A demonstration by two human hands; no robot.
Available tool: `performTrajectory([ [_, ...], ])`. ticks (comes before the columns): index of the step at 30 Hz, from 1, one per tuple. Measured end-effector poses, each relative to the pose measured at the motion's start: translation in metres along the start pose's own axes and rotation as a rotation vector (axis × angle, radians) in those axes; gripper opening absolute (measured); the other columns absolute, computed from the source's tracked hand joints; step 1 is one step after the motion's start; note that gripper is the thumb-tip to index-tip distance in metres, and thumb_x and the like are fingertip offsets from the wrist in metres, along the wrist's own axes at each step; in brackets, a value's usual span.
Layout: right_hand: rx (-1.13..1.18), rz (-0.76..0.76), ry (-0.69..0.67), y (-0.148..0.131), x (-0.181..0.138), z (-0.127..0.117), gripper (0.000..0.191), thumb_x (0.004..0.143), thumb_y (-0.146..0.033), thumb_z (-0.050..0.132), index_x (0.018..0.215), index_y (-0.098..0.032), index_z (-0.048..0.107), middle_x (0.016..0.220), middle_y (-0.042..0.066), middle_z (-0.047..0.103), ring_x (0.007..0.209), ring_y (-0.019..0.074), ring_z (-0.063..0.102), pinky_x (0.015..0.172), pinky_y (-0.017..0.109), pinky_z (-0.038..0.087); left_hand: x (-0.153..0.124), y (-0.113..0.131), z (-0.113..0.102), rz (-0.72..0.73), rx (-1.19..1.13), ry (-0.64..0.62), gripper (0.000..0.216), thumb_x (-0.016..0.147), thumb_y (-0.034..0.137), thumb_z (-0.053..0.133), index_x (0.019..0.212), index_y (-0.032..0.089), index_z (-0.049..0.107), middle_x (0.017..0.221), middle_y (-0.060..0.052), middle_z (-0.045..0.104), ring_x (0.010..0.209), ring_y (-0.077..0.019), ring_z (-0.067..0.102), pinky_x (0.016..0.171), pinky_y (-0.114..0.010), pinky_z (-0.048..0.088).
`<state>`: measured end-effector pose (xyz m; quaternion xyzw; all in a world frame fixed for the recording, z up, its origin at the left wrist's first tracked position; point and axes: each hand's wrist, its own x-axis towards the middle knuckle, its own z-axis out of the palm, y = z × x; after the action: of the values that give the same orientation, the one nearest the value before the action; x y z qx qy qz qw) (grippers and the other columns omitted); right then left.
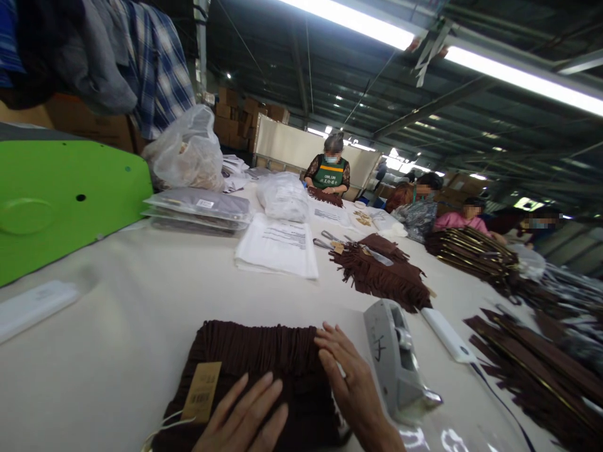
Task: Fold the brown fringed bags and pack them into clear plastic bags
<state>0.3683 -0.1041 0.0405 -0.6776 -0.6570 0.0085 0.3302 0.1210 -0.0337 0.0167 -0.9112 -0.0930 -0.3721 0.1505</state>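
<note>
A dark brown fringed bag [264,348] lies flat on the table in front of me, its gathered fringe along the far side. A tan cardboard tag [202,392] with a barcode and a pale string rests on its left part. My left hand [245,417] is spread over the lower middle of the bag, fingers apart, just right of the tag. At the bag's right edge, my right hand [351,383] has its fingers stretched out and touching the fringe. Something small and white shows by its thumb, too small to name. The hand's underside is hidden.
A grey tape dispenser [389,370] stands right of my right hand. Beyond are another brown fringed piece [381,270], scissors [330,240], white printed sheets [277,248] and bagged stacks [198,210]. A green machine [66,207] stands left. Several people sit around the table.
</note>
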Motion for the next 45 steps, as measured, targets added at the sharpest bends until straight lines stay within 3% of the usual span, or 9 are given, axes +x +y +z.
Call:
performTrajectory([
  [2, 0.007, 0.057, -0.006, 0.001, 0.016, 0.005, 0.037, 0.097, -0.030, 0.041, 0.126, -0.019, 0.060, 0.136, 0.011, 0.057, 0.133, 0.0256, 0.045, 0.112, 0.053, 0.035, 0.021, -0.023, 0.005, -0.128, -0.020, -0.132, 0.042, 0.092, 0.032, 0.051, 0.132, 0.019, 0.053, 0.137, -0.007, 0.057, 0.128, -0.0221, 0.050, 0.113, -0.039, 0.033],
  [4, 0.014, 0.079, -0.067, 0.000, 0.029, 0.013, 0.041, 0.098, -0.031, 0.039, 0.132, -0.017, 0.056, 0.140, 0.012, 0.052, 0.136, 0.0254, 0.041, 0.113, 0.053, 0.033, 0.040, -0.044, 0.021, -0.325, -0.130, -0.285, 0.044, 0.088, 0.017, 0.050, 0.132, 0.018, 0.051, 0.138, -0.010, 0.055, 0.127, -0.0249, 0.051, 0.104, -0.044, 0.044],
  [9, 0.023, 0.029, -0.254, -0.013, 0.035, 0.028, 0.041, 0.096, -0.027, 0.044, 0.134, -0.020, 0.055, 0.142, 0.009, 0.052, 0.136, 0.0253, 0.041, 0.116, 0.052, 0.028, 0.061, -0.065, 0.064, -0.438, -0.382, -0.483, 0.044, 0.080, 0.000, 0.041, 0.113, 0.020, 0.062, 0.123, -0.007, 0.066, 0.121, -0.0236, 0.056, 0.104, -0.047, 0.043],
  [14, 0.039, 0.041, -0.310, -0.017, 0.025, 0.024, 0.036, 0.097, -0.026, 0.042, 0.127, -0.021, 0.061, 0.138, 0.007, 0.056, 0.133, 0.0236, 0.045, 0.116, 0.051, 0.029, 0.052, -0.059, 0.059, -0.427, -0.452, -0.510, 0.040, 0.084, 0.000, 0.041, 0.105, 0.025, 0.063, 0.118, -0.002, 0.067, 0.115, -0.0174, 0.058, 0.109, -0.042, 0.036],
  [23, 0.064, 0.014, -0.291, -0.010, 0.022, 0.030, 0.034, 0.094, -0.022, 0.047, 0.124, -0.020, 0.062, 0.135, 0.007, 0.058, 0.131, 0.0236, 0.048, 0.115, 0.050, 0.031, 0.043, -0.047, 0.050, -0.469, -0.556, -0.483, 0.028, 0.084, 0.004, 0.042, 0.081, 0.023, 0.063, 0.132, -0.003, 0.059, 0.129, -0.0214, 0.047, 0.112, -0.045, 0.032],
  [28, 0.077, 0.023, -0.284, -0.012, 0.023, 0.029, 0.034, 0.094, -0.022, 0.046, 0.124, -0.020, 0.062, 0.135, 0.007, 0.059, 0.131, 0.0229, 0.048, 0.115, 0.049, 0.032, 0.042, -0.059, 0.046, -0.585, -0.564, -0.398, 0.038, 0.074, 0.001, 0.033, 0.092, 0.020, 0.060, 0.132, -0.008, 0.058, 0.129, -0.0192, 0.046, 0.110, -0.041, 0.037],
  [32, 0.066, 0.014, -0.299, -0.014, 0.023, 0.032, 0.034, 0.094, -0.021, 0.046, 0.124, -0.019, 0.062, 0.135, 0.008, 0.059, 0.131, 0.0232, 0.048, 0.115, 0.049, 0.031, 0.042, -0.066, 0.051, -0.606, -0.459, -0.455, 0.036, 0.074, 0.002, 0.033, 0.088, 0.020, 0.062, 0.131, -0.010, 0.060, 0.131, -0.0232, 0.045, 0.110, -0.049, 0.035],
  [38, 0.049, -0.007, -0.288, -0.019, 0.021, 0.034, 0.034, 0.093, -0.018, 0.047, 0.123, -0.018, 0.062, 0.134, 0.009, 0.059, 0.130, 0.0240, 0.049, 0.115, 0.050, 0.031, 0.040, -0.052, 0.059, -0.585, -0.467, -0.551, 0.028, 0.078, 0.010, 0.043, 0.090, 0.021, 0.066, 0.139, -0.011, 0.053, 0.136, -0.0286, 0.039, 0.110, -0.057, 0.032],
  [45, 0.060, -0.008, -0.292, -0.019, 0.021, 0.032, 0.032, 0.092, -0.017, 0.049, 0.122, -0.018, 0.063, 0.134, 0.010, 0.059, 0.130, 0.0247, 0.049, 0.114, 0.050, 0.033, 0.043, -0.048, 0.035, -0.548, -0.580, -0.566, 0.034, 0.083, 0.011, 0.039, 0.079, 0.026, 0.070, 0.142, -0.004, 0.052, 0.136, -0.0255, 0.039, 0.111, -0.054, 0.032],
])
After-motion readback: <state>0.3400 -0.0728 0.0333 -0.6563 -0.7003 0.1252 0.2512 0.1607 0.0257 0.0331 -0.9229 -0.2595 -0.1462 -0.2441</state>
